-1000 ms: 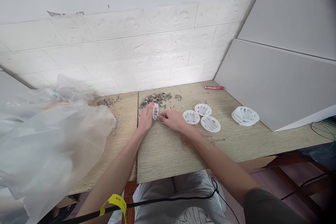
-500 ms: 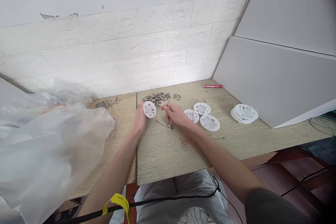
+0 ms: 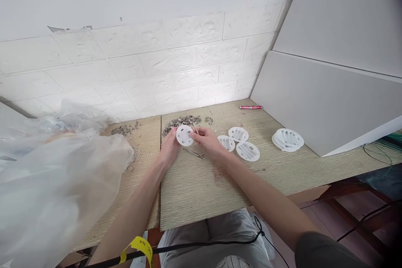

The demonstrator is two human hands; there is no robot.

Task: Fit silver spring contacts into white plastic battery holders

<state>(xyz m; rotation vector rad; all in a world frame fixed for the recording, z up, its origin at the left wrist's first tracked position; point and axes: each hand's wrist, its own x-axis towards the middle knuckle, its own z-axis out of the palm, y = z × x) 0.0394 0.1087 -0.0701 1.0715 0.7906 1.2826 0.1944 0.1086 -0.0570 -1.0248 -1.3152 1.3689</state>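
My left hand (image 3: 169, 147) grips a round white plastic disc (image 3: 184, 135) with slots, holding it up just above the wooden table (image 3: 201, 184). My right hand (image 3: 207, 140) is beside the disc, its fingers pinched on a small thin metal piece at the disc's right edge. A slim metal tool (image 3: 193, 153) lies on the table just below both hands. A heap of small grey metal parts (image 3: 182, 120) sits right behind the hands, by the wall.
Three more white discs (image 3: 239, 143) lie to the right of my hands, and a stack of discs (image 3: 287, 139) further right. A red pen (image 3: 251, 107) lies near the corner. A big clear plastic bag (image 3: 53, 176) fills the left side. A grey panel (image 3: 326, 104) stands at right.
My right hand let go of the slim tool, which now lies on the table, reached to the heap, and came back to the disc. My left hand turned the disc face up.
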